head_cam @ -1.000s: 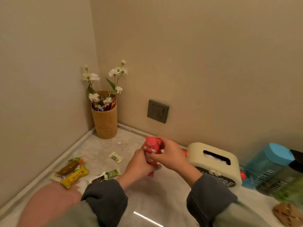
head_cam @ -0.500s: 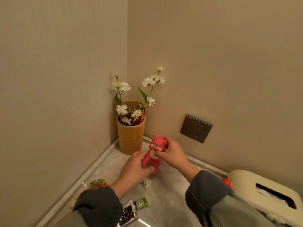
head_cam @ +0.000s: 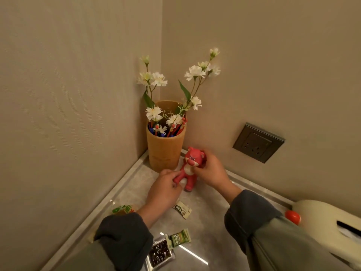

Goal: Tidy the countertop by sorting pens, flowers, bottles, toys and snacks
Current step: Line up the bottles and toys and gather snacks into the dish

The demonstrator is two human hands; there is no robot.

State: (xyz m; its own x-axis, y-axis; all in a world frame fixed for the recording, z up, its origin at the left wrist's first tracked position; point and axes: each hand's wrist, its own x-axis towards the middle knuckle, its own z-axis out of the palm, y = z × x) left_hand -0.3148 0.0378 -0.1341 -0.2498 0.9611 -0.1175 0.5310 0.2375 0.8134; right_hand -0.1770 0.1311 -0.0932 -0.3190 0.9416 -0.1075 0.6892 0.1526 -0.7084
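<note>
A pink bear toy (head_cam: pixel 189 169) stands near the corner of the grey countertop (head_cam: pixel 211 218), just right of a tan cylinder holder (head_cam: pixel 166 149). My right hand (head_cam: pixel 210 171) grips the bear's head and upper body from the right. My left hand (head_cam: pixel 165 187) pinches its lower left leg. The holder carries white flowers (head_cam: pixel 155 112) and red and blue pens (head_cam: pixel 176 128). Snack packets lie nearer me: a small white one (head_cam: pixel 182 209), a green one (head_cam: pixel 179 239), a dark one (head_cam: pixel 160 253) and a green-orange one (head_cam: pixel 122 209) partly behind my left sleeve.
Two beige walls meet behind the holder. A dark wall socket (head_cam: pixel 257 142) sits on the right wall. A cream tissue box (head_cam: pixel 330 225) with a red-orange ball (head_cam: pixel 292 217) beside it stands at the right edge.
Both hands carried the pink bear from the middle of the counter toward the corner, down beside the holder. The view swung left, so the bottles at the right dropped out of sight.
</note>
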